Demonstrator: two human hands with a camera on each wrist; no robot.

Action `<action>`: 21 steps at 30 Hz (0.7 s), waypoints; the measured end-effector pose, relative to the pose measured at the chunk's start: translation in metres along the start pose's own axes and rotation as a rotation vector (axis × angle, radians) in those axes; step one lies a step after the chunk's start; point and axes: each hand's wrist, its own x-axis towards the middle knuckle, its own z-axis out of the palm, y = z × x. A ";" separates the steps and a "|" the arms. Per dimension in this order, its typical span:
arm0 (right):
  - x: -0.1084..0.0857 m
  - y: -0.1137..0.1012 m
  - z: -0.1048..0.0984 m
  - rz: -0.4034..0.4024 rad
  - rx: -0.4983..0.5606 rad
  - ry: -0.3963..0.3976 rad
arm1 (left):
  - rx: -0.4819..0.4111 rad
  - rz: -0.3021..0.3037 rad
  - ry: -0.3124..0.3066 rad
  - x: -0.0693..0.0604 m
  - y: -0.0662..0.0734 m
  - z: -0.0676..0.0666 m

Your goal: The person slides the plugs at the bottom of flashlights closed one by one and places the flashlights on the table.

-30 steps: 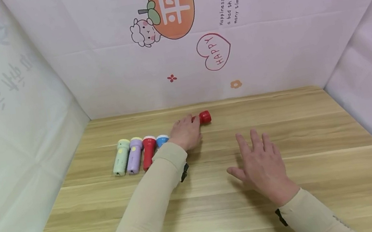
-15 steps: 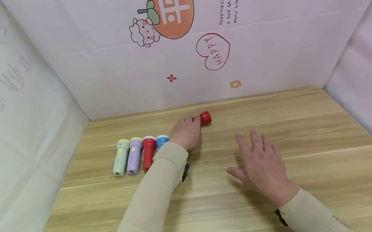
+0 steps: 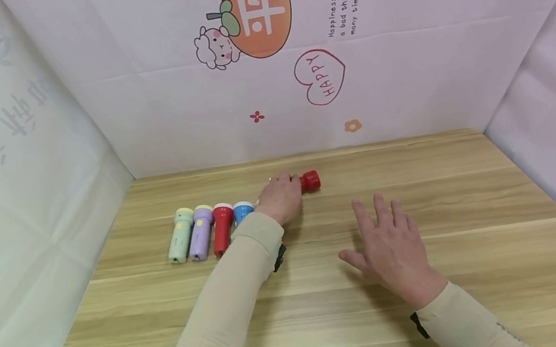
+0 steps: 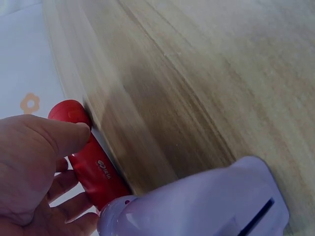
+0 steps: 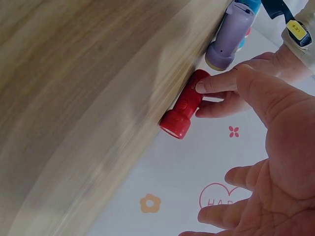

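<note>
My left hand [image 3: 280, 198] pinches a red flashlight [image 3: 310, 180] lying sideways near the back of the table. In the left wrist view the thumb presses one side of that red flashlight [image 4: 98, 172], with the fingers round the other side. Its head points right, away from the palm, as the right wrist view shows. Close beside this hand lies a lavender flashlight [image 4: 197, 201], hidden under the hand and forearm in the head view. My right hand [image 3: 394, 255] hovers or rests over the table on the right, fingers spread, holding nothing.
Left of my left hand stands a side-by-side row: a pale green flashlight [image 3: 181, 237], a purple flashlight [image 3: 201, 234], another red flashlight [image 3: 223, 231] and a partly covered blue flashlight [image 3: 242, 209]. A white printed cloth wall [image 3: 166, 124] borders the wooden table [image 3: 449, 183].
The red flashlight in my left hand has shifted slightly right and toward me, its head tilting a little. My left hand moved a little with it. The right hand has stayed still.
</note>
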 end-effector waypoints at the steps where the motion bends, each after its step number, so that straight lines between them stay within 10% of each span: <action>1: 0.000 0.000 0.000 0.000 -0.001 0.000 | 0.008 0.003 0.002 0.000 0.001 0.000; 21: 0.000 -0.001 -0.001 0.001 -0.007 -0.009 | 0.077 0.025 0.050 0.001 0.008 0.002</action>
